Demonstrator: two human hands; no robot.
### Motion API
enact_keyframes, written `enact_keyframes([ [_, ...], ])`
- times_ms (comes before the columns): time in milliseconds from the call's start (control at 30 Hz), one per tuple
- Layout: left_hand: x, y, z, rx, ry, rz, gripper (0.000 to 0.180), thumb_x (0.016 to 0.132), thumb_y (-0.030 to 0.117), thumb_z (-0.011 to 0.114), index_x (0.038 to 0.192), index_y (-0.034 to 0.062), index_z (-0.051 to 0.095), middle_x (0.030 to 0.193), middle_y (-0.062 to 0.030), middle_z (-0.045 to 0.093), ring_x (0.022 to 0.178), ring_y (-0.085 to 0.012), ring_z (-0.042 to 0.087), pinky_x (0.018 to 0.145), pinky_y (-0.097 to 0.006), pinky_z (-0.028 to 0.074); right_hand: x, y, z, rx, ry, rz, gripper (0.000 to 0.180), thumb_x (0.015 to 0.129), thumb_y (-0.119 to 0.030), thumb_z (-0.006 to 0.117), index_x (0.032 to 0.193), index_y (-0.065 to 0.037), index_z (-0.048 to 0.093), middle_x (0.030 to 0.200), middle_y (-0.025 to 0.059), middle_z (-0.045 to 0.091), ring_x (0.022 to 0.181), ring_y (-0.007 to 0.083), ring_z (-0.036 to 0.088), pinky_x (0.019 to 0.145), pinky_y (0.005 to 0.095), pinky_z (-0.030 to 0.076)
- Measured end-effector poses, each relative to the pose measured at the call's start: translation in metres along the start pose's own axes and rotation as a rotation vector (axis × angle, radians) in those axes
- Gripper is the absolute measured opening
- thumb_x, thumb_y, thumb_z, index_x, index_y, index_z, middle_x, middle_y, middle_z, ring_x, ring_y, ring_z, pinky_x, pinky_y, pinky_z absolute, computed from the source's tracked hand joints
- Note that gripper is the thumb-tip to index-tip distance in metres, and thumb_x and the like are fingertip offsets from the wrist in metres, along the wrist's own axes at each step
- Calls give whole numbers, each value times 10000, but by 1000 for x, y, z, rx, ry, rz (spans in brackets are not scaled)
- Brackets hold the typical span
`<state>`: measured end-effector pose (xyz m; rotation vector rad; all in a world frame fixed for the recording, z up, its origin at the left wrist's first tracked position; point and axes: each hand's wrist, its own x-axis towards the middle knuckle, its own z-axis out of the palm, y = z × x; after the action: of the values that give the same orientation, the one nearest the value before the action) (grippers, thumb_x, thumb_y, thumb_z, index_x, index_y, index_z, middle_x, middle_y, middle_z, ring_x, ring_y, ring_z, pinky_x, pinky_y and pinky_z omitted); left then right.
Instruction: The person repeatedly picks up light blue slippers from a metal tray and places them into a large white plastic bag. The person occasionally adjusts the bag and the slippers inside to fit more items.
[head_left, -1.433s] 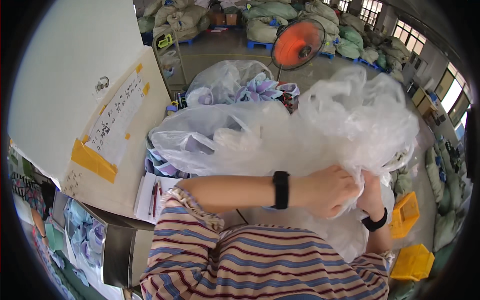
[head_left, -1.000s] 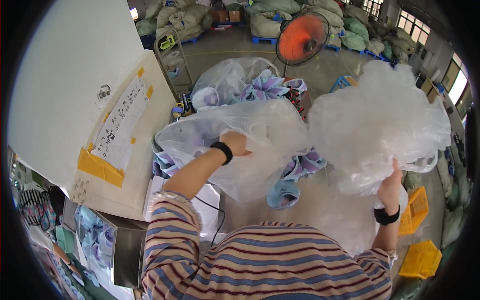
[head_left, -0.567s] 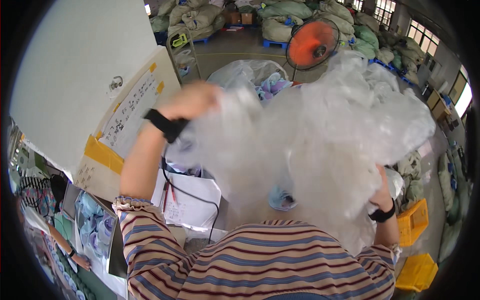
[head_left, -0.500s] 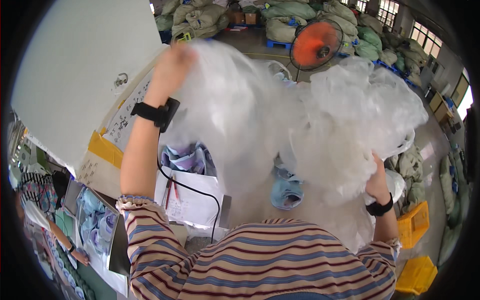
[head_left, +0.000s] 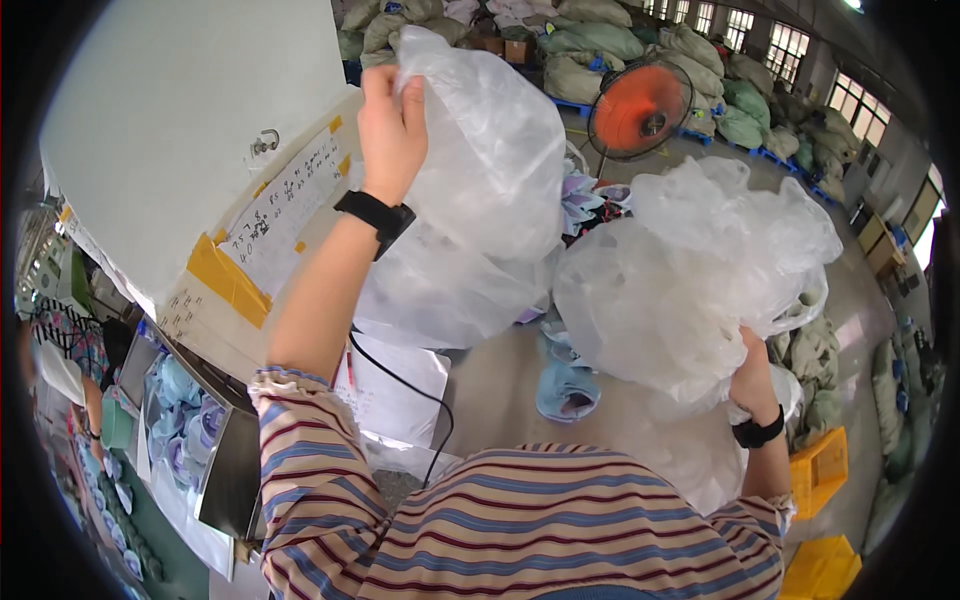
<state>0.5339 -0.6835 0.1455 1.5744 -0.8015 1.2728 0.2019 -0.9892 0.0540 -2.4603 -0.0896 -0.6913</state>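
My left hand (head_left: 395, 130), raised at the upper left, pinches the edge of a clear plastic bag (head_left: 490, 180). The bag hangs down over the work table (head_left: 490, 395), puffed out and wrinkled. At the right, my right hand (head_left: 757, 380) is closed on a crumpled bunch of clear plastic bags (head_left: 690, 270); some of its fingers are hidden by the film. Between the two, a light blue curved piece (head_left: 567, 388) lies on the table. Behind the bags, lilac and patterned pieces (head_left: 585, 200) show in part.
White papers (head_left: 400, 400) with a red pen (head_left: 350, 372) lie by my left forearm, crossed by a black cable. A pale panel (head_left: 190, 130) stands at left, beside a box of blue and lilac pieces (head_left: 185, 420). An orange fan (head_left: 640, 110), sacks (head_left: 590, 40) and yellow crates (head_left: 818, 470) surround the table.
The bag in my left hand was a motion blur and now hangs spread out, nearer the middle. My left hand has shifted right and slightly down. My right hand keeps its hold.
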Motion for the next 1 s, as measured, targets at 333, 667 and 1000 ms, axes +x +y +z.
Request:
enact_keyframes([
  [333,-163,167,80,-1009,-1058,198,227,745,74,560,966,39,523,1029,-155,513,940,-316,495,772,-354,405,-17,7,10,-152,49,49,706,614,-47,643,1259,-9,360,926,189,620,831,359,602,723,350,476],
  [667,-179,198,79,-886,-1177,301,253,748,255,580,943,92,586,804,-144,605,684,-319,580,614,-398,459,-24,34,39,-175,-126,146,389,615,-226,712,921,-27,580,724,169,605,669,367,592,614,385,467],
  [1000,-211,-86,84,560,-1407,-151,664,722,462,632,1124,-41,470,1139,-252,514,995,-355,543,861,-411,413,-30,48,39,-50,38,148,308,571,-146,735,809,-37,573,690,155,592,663,340,596,566,349,468],
])
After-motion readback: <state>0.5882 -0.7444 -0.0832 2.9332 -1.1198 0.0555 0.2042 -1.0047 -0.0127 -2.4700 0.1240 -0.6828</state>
